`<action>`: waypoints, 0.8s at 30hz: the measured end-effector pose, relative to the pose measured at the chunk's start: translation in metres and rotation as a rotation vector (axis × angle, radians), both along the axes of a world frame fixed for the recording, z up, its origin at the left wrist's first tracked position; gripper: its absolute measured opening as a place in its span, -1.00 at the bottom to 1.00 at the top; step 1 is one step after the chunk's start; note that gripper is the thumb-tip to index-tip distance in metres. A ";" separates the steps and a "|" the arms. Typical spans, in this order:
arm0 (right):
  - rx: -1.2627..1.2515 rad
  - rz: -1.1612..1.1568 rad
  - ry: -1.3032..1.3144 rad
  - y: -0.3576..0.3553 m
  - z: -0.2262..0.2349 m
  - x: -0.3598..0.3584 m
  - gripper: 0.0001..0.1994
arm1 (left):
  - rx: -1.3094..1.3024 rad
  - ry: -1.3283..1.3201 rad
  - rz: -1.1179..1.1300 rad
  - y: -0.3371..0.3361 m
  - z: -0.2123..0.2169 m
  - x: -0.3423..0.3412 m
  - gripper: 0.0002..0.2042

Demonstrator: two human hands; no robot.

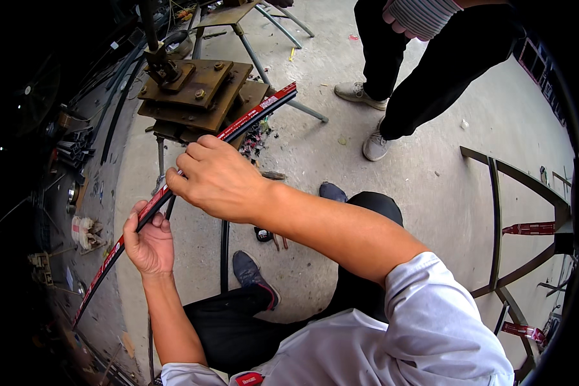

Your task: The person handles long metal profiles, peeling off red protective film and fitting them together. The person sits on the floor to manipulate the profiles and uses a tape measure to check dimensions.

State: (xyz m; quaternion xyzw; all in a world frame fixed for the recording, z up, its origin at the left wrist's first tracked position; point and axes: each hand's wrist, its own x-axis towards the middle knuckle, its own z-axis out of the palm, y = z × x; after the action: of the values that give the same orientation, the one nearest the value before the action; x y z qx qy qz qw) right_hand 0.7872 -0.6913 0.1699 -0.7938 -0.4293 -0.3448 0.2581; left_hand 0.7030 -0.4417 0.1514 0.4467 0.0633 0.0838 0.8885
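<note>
A long dark profile strip [258, 112] with a red printed film along it slants from the lower left up to the right in front of me. My left hand [153, 243] pinches it from below, thumb on one side and fingers on the other. Farther up, my right hand [222, 177] is closed over the strip from above, and its fingertips are partly hidden. Beyond my right hand, the strip's upper part passes by a brown metal press [196, 93] made of stacked, bolted plates. Whether the strip touches the press I cannot tell.
Another person in black trousers [424, 96] stands beyond, one gloved hand [421, 16] showing. Metal frame legs [495, 219] stand at the right. Scraps [257, 138] lie below the press, and a tape measure [262, 234] rests near my feet. Dark profiles [77, 145] clutter the left.
</note>
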 end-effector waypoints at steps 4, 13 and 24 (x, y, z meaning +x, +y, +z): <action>-0.030 -0.018 0.021 -0.001 0.000 0.000 -0.87 | 0.029 0.042 0.036 -0.008 0.002 0.001 -0.62; -0.062 -0.006 0.070 -0.002 0.000 -0.001 -0.89 | 0.063 0.100 0.076 -0.008 0.001 -0.003 -0.64; -0.360 0.154 0.525 -0.012 -0.001 -0.010 -0.65 | 0.202 0.238 -0.039 -0.007 -0.012 -0.035 -0.55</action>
State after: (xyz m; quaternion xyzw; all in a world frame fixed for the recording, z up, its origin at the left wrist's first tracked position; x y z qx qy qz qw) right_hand 0.7772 -0.7034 0.1693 -0.8537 -0.4609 -0.0262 0.2410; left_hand 0.6677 -0.4488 0.1396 0.5418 0.1507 0.0189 0.8267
